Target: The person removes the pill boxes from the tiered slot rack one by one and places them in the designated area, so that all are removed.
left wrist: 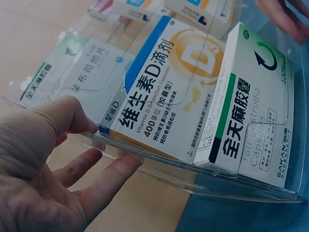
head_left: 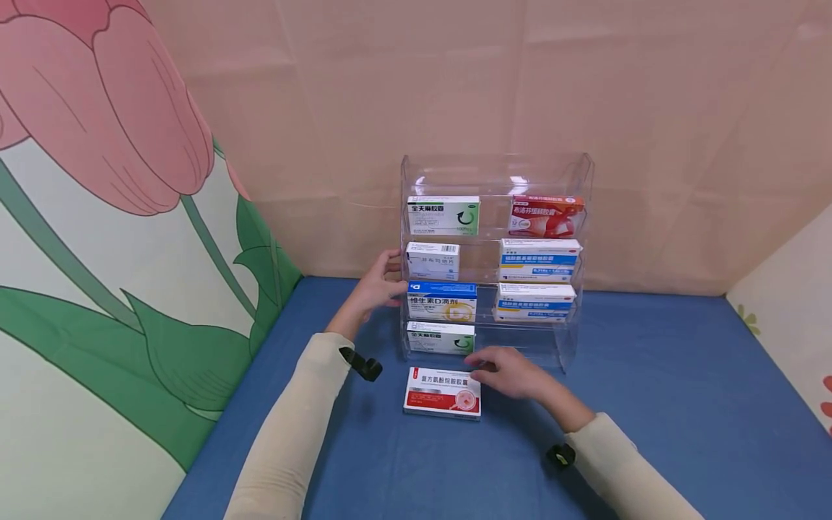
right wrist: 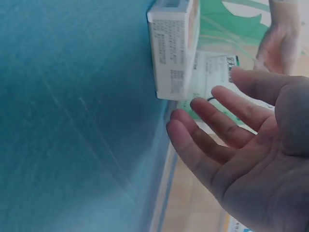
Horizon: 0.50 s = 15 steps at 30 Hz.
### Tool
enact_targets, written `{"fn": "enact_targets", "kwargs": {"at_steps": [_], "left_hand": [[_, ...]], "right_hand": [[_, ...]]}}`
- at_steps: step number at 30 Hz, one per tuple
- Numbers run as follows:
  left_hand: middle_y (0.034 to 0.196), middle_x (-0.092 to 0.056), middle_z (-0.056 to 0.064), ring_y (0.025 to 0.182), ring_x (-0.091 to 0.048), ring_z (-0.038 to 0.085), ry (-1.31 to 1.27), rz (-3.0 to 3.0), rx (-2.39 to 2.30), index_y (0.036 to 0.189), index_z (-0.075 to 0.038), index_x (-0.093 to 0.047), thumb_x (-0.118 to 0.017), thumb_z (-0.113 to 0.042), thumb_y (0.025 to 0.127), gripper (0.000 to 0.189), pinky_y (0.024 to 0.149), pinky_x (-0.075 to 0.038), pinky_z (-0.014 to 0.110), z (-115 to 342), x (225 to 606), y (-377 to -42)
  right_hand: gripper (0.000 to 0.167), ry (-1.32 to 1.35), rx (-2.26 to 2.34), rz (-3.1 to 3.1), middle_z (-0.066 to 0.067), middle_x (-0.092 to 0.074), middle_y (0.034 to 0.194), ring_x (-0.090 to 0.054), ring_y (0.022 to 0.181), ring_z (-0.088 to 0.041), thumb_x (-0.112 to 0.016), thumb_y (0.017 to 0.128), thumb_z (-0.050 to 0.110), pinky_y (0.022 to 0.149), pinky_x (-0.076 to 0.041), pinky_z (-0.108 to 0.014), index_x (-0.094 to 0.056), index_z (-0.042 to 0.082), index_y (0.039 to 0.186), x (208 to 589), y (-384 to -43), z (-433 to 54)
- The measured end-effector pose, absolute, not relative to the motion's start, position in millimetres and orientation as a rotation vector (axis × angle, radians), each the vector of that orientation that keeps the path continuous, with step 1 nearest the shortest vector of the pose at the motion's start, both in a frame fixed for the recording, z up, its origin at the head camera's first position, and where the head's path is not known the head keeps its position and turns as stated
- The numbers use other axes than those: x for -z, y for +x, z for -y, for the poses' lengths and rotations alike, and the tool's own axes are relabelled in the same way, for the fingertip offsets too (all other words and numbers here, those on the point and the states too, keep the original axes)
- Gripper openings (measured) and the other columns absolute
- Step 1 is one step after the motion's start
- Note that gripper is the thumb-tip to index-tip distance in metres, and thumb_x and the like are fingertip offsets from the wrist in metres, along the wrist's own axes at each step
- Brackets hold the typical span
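A clear plastic display rack [head_left: 494, 173] stands on the blue table with medicine boxes on its tiers. At the rack's left side, my left hand [head_left: 377, 285] holds the side edge. The thumb lies at the front by the vitamin D box [left wrist: 169, 92], the other fingers along the outside. A red-and-white medicine box [head_left: 443, 393] lies flat before the rack. My right hand [head_left: 510, 372] hovers at that box's upper right corner, fingers loosely spread. In the right wrist view a gap separates its fingertips from the white box [right wrist: 171, 53].
Green-and-white capsule boxes [head_left: 443, 217] sit on the top and bottom tiers at left. A pale tablet box [head_left: 432, 261] is between them. At right stand a red box [head_left: 546, 217] and two blue-striped boxes [head_left: 538, 261]. A pink cloth backdrop [head_left: 494, 87] hangs behind.
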<state>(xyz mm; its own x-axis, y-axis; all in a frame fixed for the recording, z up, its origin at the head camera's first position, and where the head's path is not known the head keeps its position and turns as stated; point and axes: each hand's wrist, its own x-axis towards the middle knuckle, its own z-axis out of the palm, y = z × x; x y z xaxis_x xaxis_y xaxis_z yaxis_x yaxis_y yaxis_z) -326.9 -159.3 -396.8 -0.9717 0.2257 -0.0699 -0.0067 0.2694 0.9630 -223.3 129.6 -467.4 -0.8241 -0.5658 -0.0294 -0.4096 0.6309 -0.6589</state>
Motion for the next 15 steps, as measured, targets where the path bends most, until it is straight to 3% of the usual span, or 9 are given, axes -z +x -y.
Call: {"fn": "enact_targets", "kwargs": {"at_steps": [15], "left_hand": [[0.151, -0.041, 0.015, 0.133, -0.049, 0.037, 0.225, -2.363, -1.756, 0.155, -0.024, -0.030, -0.064, -0.007, 0.093, 0.073, 0.093, -0.054, 0.061, 160.1, 398.2, -325.6]], "right_hand": [[0.039, -0.748, 0.984, -2.965, -0.009, -0.067, 0.124, -0.064, 0.109, -0.028, -0.073, 0.092, 0.015, 0.092, -0.057, -0.048, -0.067, 0.011, 0.131, 439.9, -219.4, -125.1]]}}
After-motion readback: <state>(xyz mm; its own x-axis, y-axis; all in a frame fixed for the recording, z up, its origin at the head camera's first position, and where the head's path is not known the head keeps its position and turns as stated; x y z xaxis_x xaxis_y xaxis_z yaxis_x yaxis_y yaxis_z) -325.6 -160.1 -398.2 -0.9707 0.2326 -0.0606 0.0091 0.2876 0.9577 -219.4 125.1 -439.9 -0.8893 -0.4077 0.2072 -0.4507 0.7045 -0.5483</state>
